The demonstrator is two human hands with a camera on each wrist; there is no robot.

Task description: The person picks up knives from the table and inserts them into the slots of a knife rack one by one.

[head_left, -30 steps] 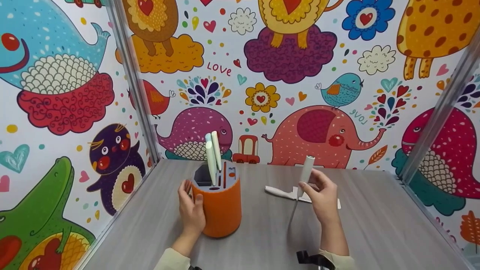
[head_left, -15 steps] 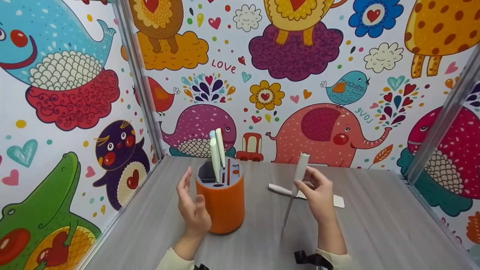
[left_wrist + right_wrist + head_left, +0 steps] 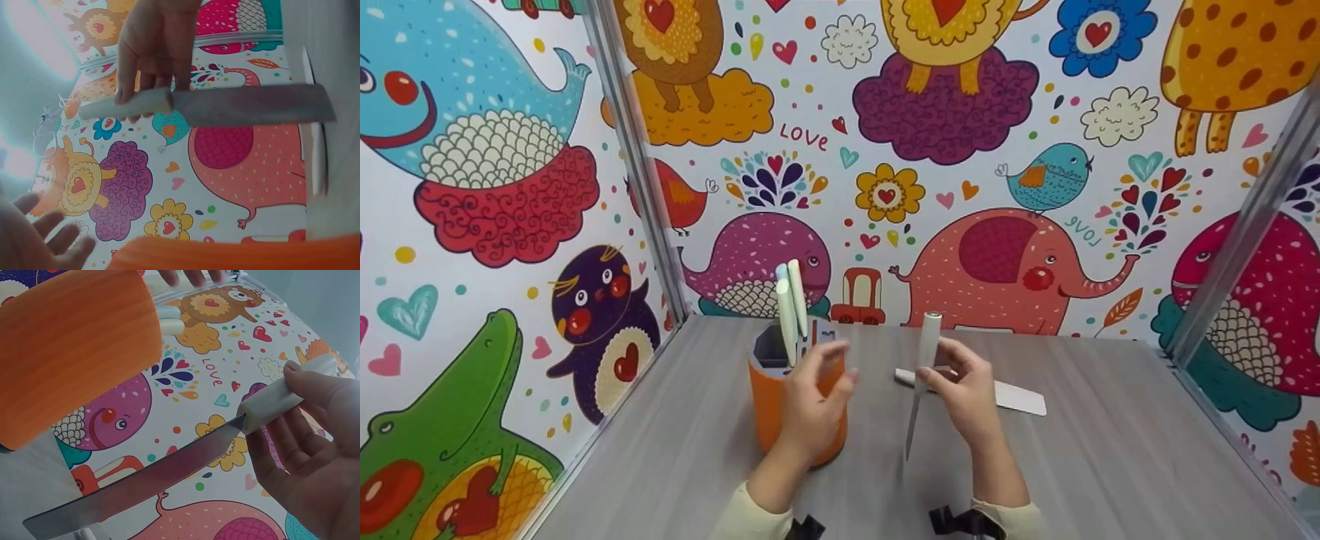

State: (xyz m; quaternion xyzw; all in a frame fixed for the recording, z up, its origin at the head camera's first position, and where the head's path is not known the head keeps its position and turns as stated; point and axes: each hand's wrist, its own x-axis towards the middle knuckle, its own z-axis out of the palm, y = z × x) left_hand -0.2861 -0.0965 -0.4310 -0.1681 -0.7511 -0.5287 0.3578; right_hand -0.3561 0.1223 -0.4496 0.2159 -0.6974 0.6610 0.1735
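My right hand (image 3: 969, 394) pinches the pale handle of a kitchen knife (image 3: 928, 345) between thumb and fingers, and the blade points down. In the left wrist view the knife's blade (image 3: 253, 106) looks broad with a squared end. My left hand (image 3: 814, 401) holds nothing; its fingers are loosely bent in front of the orange knife block (image 3: 767, 409). Whether it touches the block cannot be told. Several pale handles (image 3: 787, 315) stick up from the block's grey slotted top. Behind the right hand lies a white-handled tool with a flat white blade (image 3: 1020, 397), partly hidden.
The grey wood-grain table (image 3: 660, 450) carries these things. Patterned panels (image 3: 997, 180) enclose it at the back and sides, joined by metal posts (image 3: 641, 165) at the corners.
My left hand has come off the block's left side and swung right, in front of it. The right hand has carried the knife leftward, nearer the block.
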